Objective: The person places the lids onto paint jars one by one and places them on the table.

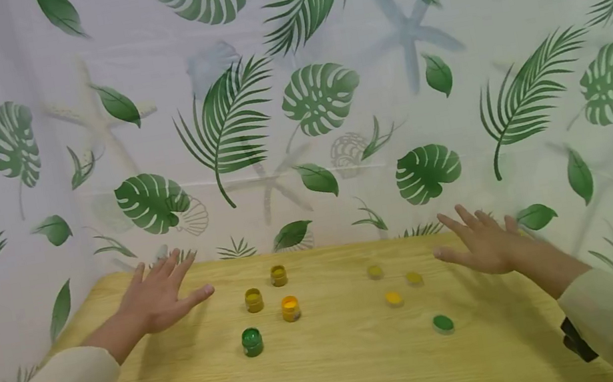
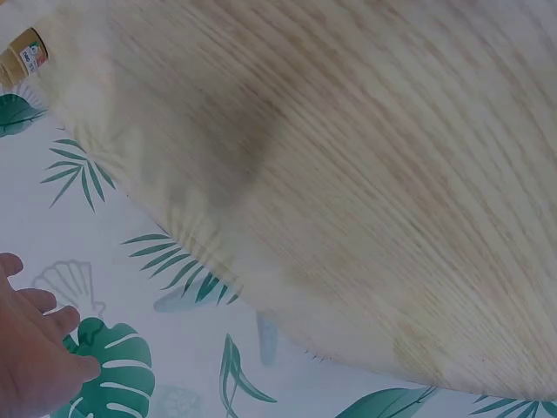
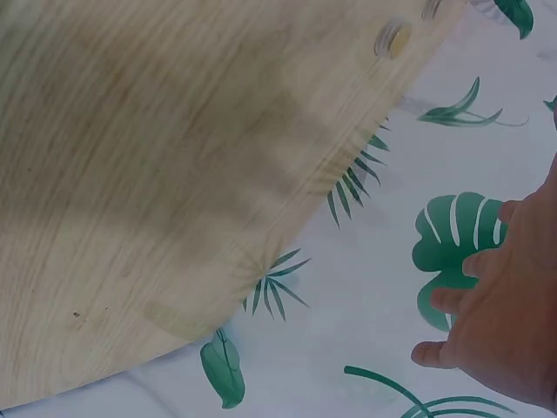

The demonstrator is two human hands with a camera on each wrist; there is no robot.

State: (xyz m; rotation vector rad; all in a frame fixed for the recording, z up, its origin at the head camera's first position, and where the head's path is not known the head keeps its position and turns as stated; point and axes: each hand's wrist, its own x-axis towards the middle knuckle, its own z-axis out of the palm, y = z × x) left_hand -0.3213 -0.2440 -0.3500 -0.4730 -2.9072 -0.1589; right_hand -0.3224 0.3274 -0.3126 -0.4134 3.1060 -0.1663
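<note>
Both hands are raised above the table with fingers spread, and neither holds anything. My left hand (image 1: 157, 300) is at the left, nearest the cluster of small uncapped paint jars. In that cluster are an orange-yellow jar (image 1: 290, 308), a green jar (image 1: 252, 342), an ochre jar (image 1: 254, 300) and another ochre jar (image 1: 279, 275) farther back. On the right, my right hand (image 1: 486, 245) is nearest the loose lids: a dull yellow lid (image 1: 414, 278), another dull yellow lid (image 1: 375, 271), an orange-yellow lid (image 1: 394, 298) and a green lid (image 1: 443, 323).
A light wood-grain table (image 1: 350, 379) carries the jars and lids. Behind it and along the sides hangs a white curtain (image 1: 240, 46) printed with green leaves, starfish and shells. Dark wrist straps (image 1: 578, 340) show beneath the pale sleeves.
</note>
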